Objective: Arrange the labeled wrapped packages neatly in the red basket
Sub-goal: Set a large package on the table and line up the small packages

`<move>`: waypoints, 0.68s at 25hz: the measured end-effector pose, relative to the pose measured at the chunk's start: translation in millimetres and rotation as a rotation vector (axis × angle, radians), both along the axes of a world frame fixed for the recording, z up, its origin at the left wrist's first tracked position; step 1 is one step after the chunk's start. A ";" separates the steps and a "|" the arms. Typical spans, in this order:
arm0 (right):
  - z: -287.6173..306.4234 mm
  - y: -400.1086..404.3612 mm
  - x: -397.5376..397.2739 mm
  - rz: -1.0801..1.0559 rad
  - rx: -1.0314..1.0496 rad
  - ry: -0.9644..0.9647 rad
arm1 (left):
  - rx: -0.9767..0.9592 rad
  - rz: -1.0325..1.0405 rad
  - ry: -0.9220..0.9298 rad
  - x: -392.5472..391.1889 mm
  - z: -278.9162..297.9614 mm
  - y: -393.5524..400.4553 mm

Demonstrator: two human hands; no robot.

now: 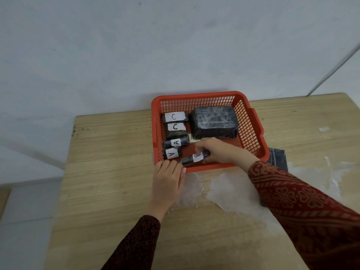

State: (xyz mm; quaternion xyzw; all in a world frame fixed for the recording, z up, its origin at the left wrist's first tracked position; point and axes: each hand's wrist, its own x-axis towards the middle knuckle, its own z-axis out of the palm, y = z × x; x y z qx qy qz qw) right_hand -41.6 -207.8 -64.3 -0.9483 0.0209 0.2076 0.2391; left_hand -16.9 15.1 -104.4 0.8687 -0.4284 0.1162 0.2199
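Now the right hand has its fingers clamped on the B package, lower middle of the red basket; left hand, fingers together, rests against the basket's near rim.

What you can't really see here

The pale label under the big wrapped package is mostly covered, letter unreadable. The right hand hides one end of the B package. A dark flat thing right of the red basket is half hidden behind it. Both sleeves run off the near edge.
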 end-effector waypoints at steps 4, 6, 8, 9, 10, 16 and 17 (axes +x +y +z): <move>-9.0 20.2 14.2 0.016 0.091 0.046 | 0.007 0.006 -0.024 0.2 -0.4 0.1; -11.6 23.5 17.5 0.020 0.097 0.067 | -0.002 0.005 -0.017 0.3 -0.4 -0.2; -12.1 21.9 19.1 -0.017 0.099 0.057 | -0.012 0.003 -0.017 0.2 -1.0 -0.9; -12.7 20.7 19.7 -0.046 0.103 0.040 | -0.013 0.004 -0.018 0.5 -1.7 -1.0; -13.4 19.5 20.0 -0.072 0.104 0.021 | -0.013 0.003 -0.022 0.8 -2.5 -1.2; -22.2 24.6 16.4 -0.087 0.107 0.033 | -0.018 0.002 -0.006 -1.6 -1.9 -0.1; -22.2 25.3 16.9 -0.090 0.104 0.030 | -0.013 -0.001 -0.002 -1.7 -1.2 0.2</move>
